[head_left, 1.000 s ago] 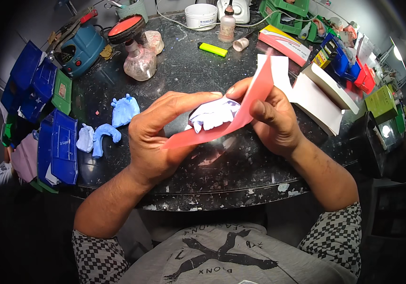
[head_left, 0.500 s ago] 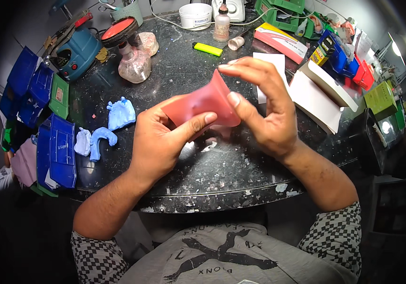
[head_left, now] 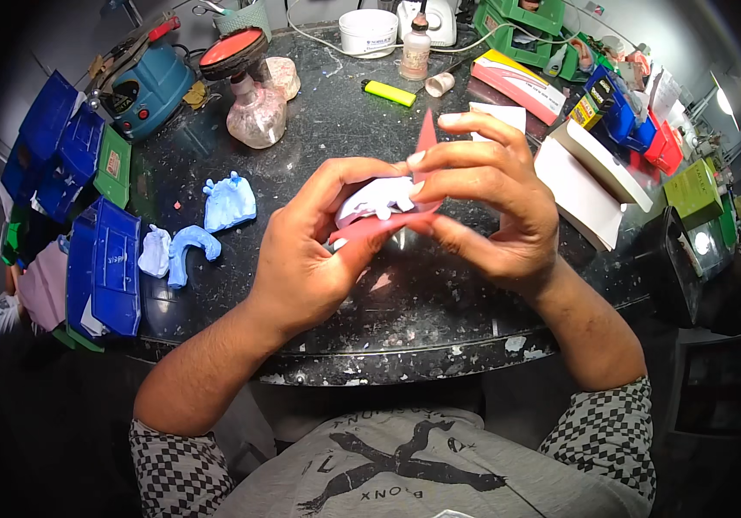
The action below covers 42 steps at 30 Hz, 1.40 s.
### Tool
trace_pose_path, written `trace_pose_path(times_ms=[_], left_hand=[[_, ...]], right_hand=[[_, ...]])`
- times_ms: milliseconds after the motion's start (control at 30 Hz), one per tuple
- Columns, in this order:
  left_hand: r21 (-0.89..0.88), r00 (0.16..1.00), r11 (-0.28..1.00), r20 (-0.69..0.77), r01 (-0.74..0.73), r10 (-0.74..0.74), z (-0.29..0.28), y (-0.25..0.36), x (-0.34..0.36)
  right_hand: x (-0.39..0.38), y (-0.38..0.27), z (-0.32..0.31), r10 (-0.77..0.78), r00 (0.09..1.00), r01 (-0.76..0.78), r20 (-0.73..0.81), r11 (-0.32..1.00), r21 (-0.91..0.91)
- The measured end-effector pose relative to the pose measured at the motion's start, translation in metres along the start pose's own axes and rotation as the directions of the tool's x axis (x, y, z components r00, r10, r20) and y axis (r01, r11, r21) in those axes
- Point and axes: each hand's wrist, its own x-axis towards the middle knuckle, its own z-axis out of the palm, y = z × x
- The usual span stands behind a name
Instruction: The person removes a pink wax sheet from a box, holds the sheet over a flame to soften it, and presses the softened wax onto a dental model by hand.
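Note:
My left hand (head_left: 306, 237) is closed around a pale dental cast (head_left: 376, 198), its toothed side partly in sight. A bent pink wax sheet (head_left: 427, 136) is against the cast, with one part below it and a pointed corner rising beyond it. At the sheet's right side my right hand (head_left: 513, 203) pinches the wax between thumb and fingers. Left of my hands lie a light blue toothed dental cast (head_left: 231, 204), a blue horseshoe-shaped piece (head_left: 191, 252) and a smaller pale piece (head_left: 155, 251).
A glass burner (head_left: 256, 116) carries a round red-topped pan (head_left: 233, 47). Beyond my hands lie a green lighter (head_left: 389, 92), a small bottle (head_left: 415, 53) and a white tub (head_left: 368, 34). Blue bins (head_left: 104, 263) stand left; an open white box (head_left: 582, 186) lies right.
The wax sheet and cast have tilted, so the cast's toothed side now shows. My right fingers have come in and closed on the wax. The whole view has shifted slightly.

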Motion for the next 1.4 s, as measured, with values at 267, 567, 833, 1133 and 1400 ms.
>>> trace_pose_path(times_ms=[267, 567, 833, 1133, 1400], left_hand=[[-0.509, 0.831, 0.657, 0.31, 0.556, -0.463, -0.002, 0.001, 0.003], [-0.264, 0.876, 0.836, 0.195, 0.48, -0.441, 0.001, -0.004, 0.003], [-0.287, 0.854, 0.804, 0.182, 0.52, -0.488, 0.001, -0.001, 0.003], [-0.378, 0.783, 0.697, 0.149, 0.61, -0.604, -0.005, 0.002, 0.008], [-0.47, 0.828, 0.689, 0.21, 0.552, -0.52, -0.004, -0.003, 0.005]], right_hand=[[-0.007, -0.001, 0.012, 0.412, 0.907, -0.409, 0.084, 0.817, 0.408], [-0.008, 0.003, 0.013, 0.489, 0.865, -0.49, 0.11, 0.779, 0.391], [-0.002, -0.004, 0.004, 0.336, 0.935, -0.345, 0.112, 0.936, 0.073], [-0.01, 0.019, 0.01, 0.53, 0.813, -0.577, 0.243, 0.675, 0.46], [-0.006, 0.02, 0.004, 0.648, 0.699, -0.679, 0.302, 0.468, 0.565]])
